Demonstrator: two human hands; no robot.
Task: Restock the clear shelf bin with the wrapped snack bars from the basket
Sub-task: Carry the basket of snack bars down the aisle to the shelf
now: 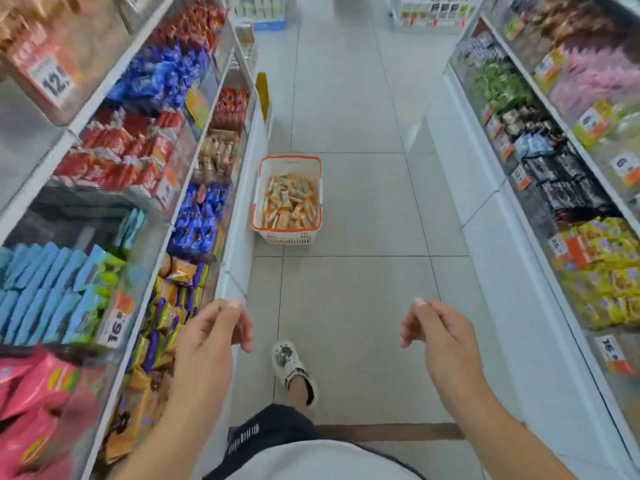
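Observation:
A white basket with an orange rim [258, 202] stands on the aisle floor ahead, against the base of the left shelving. It is filled with several orange-and-white wrapped snack bars [290, 202]. On the left shelf beside it, a clear bin holds similar tan wrapped bars [219, 152]. My left hand [211, 336] and my right hand [438, 336] hang in front of me, well short of the basket, fingers loosely curled and holding nothing.
Shelves of packaged snacks in clear bins line both sides of the narrow tiled aisle: left shelving [156, 188], right shelving [568, 188]. My foot in a white shoe [292, 370] steps forward on the floor. More displays stand at the far end [429, 12].

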